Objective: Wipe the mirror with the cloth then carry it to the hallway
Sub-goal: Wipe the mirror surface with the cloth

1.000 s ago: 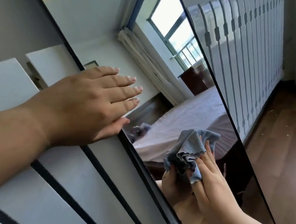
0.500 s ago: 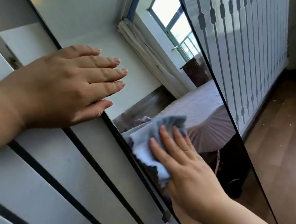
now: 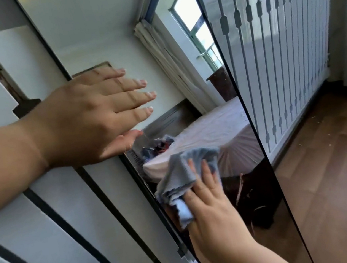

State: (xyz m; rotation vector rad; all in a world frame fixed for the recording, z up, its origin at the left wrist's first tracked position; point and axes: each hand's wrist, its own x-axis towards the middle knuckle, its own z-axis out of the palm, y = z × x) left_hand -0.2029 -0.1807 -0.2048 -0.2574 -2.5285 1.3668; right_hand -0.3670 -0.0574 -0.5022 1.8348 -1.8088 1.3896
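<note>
A tall black-framed mirror (image 3: 105, 24) leans against the wall and fills the middle of the head view; a bed, a curtain and a window show in its glass. My left hand (image 3: 88, 117) lies flat with fingers spread over the mirror's left edge. My right hand (image 3: 211, 207) presses a crumpled blue-grey cloth (image 3: 181, 175) against the lower glass, fingers stretched over it.
White wall panels with black strips (image 3: 54, 229) run behind the mirror on the left. A white panel with grey baluster marks (image 3: 287, 49) lines the wall to the right. Wooden floor (image 3: 335, 185) spreads at the lower right.
My right hand has slid the cloth across the lower glass, first toward the left edge, then a little down. My left hand has stayed flat on the mirror's left edge.
</note>
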